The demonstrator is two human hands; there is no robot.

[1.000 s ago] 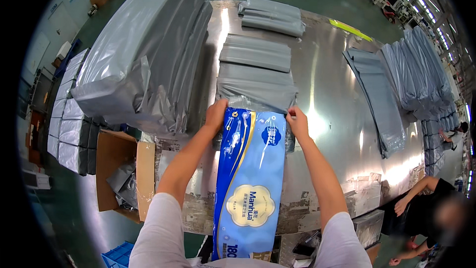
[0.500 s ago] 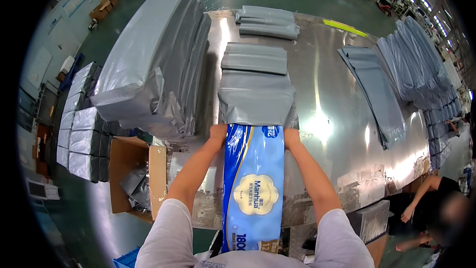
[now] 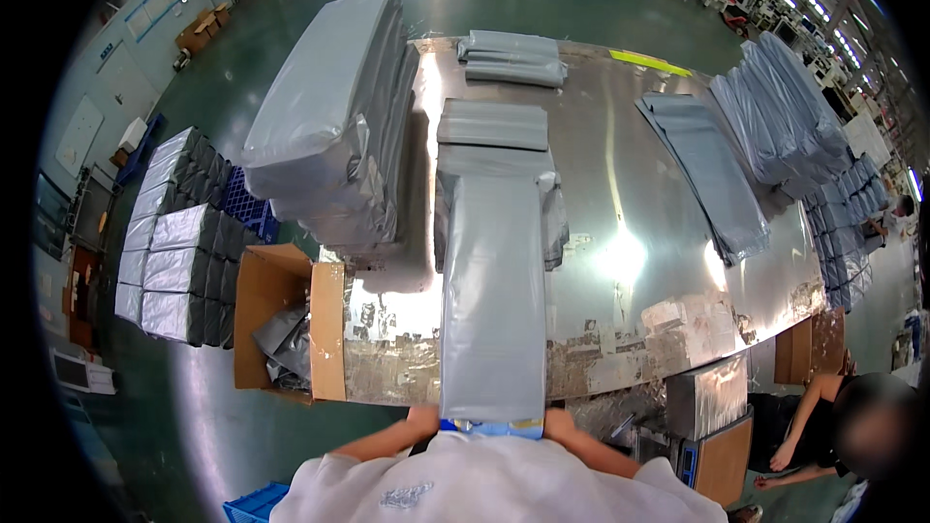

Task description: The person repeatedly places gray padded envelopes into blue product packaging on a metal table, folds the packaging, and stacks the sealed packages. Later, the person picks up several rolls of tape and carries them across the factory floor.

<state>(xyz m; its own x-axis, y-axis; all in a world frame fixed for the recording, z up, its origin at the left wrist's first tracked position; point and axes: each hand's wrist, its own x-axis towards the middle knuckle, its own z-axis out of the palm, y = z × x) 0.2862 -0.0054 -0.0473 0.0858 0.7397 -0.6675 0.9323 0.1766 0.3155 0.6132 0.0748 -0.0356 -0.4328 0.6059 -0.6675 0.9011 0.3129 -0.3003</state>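
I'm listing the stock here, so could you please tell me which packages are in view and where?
Grey bag: long, table middle, over a blue pack; both hands at its near end.
Grey stack: tall, table left.
Flat bags: grey, table right.
Box: brown, open, left of table.
Silver packs: stacked on floor, far left.

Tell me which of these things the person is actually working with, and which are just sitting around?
In hand:
- grey bag, pulled over the blue package
- left hand and right hand, each at the bag's near end

Lying about:
- filled grey bags further up the metal table
- tall grey stack
- flat empty bags
- open cardboard box
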